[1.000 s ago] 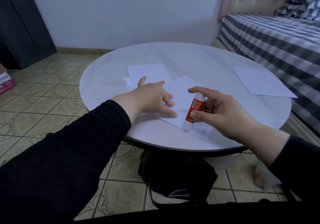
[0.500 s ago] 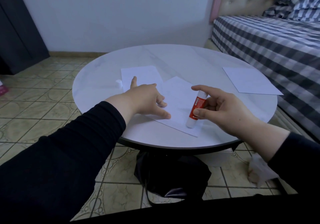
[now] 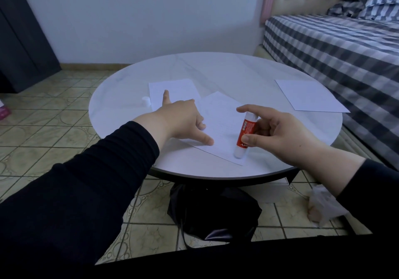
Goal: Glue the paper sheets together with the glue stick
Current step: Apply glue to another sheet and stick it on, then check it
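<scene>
At centre frame, on the round white table (image 3: 216, 71), the right hand (image 3: 278, 136) pinches the glue stick (image 3: 246, 135) between thumb and forefinger, fingers curled round its red barrel; the stick stands tilted with its lower white end touching the near right corner of the angled sheet (image 3: 218, 119). The left hand (image 3: 181, 123) rests on that sheet's left part, fingers spread and fairly straight, pressing it flat and holding nothing. A second sheet (image 3: 172, 90) lies just beyond, upper left of the first, partly under the left hand; whether the two overlap cannot be told. A third sheet (image 3: 308, 95) lies well apart at the right edge of the table, toward the bed (image 3: 336, 48). A small white cap (image 3: 146, 101) sits beside the second sheet. Judgement: the paper is light, thin and limp, liable to slide or wrinkle on the smooth top, so it wants flat finger pressure near the glued area. The stick is rigid and light; the barrel mid-length is the sound hold. Gluing appears under way, joining not yet done.
</scene>
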Tool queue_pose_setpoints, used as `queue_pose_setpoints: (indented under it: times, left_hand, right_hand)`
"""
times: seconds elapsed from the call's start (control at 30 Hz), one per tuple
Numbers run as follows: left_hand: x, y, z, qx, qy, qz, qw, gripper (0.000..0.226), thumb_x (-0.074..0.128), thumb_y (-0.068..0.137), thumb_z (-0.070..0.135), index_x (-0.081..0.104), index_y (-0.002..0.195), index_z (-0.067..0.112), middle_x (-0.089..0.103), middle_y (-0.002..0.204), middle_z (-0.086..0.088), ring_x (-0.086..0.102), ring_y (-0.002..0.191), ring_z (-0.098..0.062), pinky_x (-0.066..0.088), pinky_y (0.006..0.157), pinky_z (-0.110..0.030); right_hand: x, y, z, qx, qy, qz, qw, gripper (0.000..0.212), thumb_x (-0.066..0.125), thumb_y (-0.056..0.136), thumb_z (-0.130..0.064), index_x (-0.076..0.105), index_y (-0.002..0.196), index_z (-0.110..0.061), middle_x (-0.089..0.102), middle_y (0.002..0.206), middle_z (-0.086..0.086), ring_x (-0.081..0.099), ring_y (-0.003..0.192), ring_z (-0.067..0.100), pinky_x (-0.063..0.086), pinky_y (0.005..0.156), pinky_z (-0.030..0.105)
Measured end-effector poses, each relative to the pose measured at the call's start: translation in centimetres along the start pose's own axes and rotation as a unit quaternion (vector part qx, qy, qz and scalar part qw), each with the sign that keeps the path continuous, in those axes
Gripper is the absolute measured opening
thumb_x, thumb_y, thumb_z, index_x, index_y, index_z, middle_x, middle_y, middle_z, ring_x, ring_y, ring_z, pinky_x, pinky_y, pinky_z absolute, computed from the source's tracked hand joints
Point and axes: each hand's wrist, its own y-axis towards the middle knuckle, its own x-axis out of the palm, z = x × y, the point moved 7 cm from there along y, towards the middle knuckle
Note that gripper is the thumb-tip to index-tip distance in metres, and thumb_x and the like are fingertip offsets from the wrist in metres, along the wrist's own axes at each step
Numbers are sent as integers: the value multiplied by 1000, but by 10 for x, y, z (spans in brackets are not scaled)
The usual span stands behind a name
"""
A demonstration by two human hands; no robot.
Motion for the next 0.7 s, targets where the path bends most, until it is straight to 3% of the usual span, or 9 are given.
queue_pose_setpoints:
  times: [0.13, 0.27, 0.37, 0.47, 0.57, 0.7]
  left_hand:
    - [1, 2, -1, -5, -2, -3, 1000, 65, 58, 64, 82, 69, 109, 37, 52, 137, 20, 11, 148, -9, -22, 107, -63]
    - [2, 2, -3, -3, -9, 7, 1000, 64, 57, 60, 84, 70, 103, 38, 56, 131, 22, 26, 142, -9, -22, 107, -62]
    - [2, 2, -3, 2, -6, 6, 1000, 65, 56, 59, 85, 70, 101, 38, 57, 129, 25, 32, 139, -9, -23, 106, -62]
    - [0, 1, -3, 4, -9, 7, 1000, 63, 57, 62, 83, 71, 101, 36, 58, 126, 26, 36, 137, -8, -24, 106, -61]
    - [-2, 1, 1, 12, -5, 13, 1000, 60, 51, 68, 82, 72, 99, 35, 62, 123, 22, 40, 133, -7, -25, 106, -60]
    - [-11, 2, 28, 39, 20, 72, 996, 48, 48, 82, 71, 69, 97, 30, 64, 118, 11, 43, 130, -11, -14, 115, -56]
  right_hand:
    - [2, -3, -4, 1, 8, -27, 1000, 53, 73, 81, -3, 61, 119, -36, 72, 87, 17, 70, 85, 33, 53, 93, 47]
    - [-6, -1, -1, 7, 18, 13, 1000, 53, 73, 81, -2, 60, 120, -36, 72, 86, 16, 71, 84, 31, 55, 91, 45]
    - [-5, -1, 0, 13, -3, -6, 1000, 51, 74, 80, -3, 61, 116, -37, 72, 83, 13, 70, 84, 32, 55, 91, 43]
    - [-11, -3, -4, 40, 32, -20, 998, 45, 76, 77, -1, 63, 112, -26, 68, 73, 15, 71, 75, 29, 59, 81, 37]
    - [-41, 2, 0, 73, 64, 38, 995, 36, 78, 72, 0, 60, 101, -11, 66, 66, 11, 70, 71, 27, 61, 70, 38]
    - [-88, 9, 24, 118, 151, 146, 971, 30, 77, 69, 3, 50, 76, -6, 63, 83, 21, 69, 68, 28, 61, 65, 32]
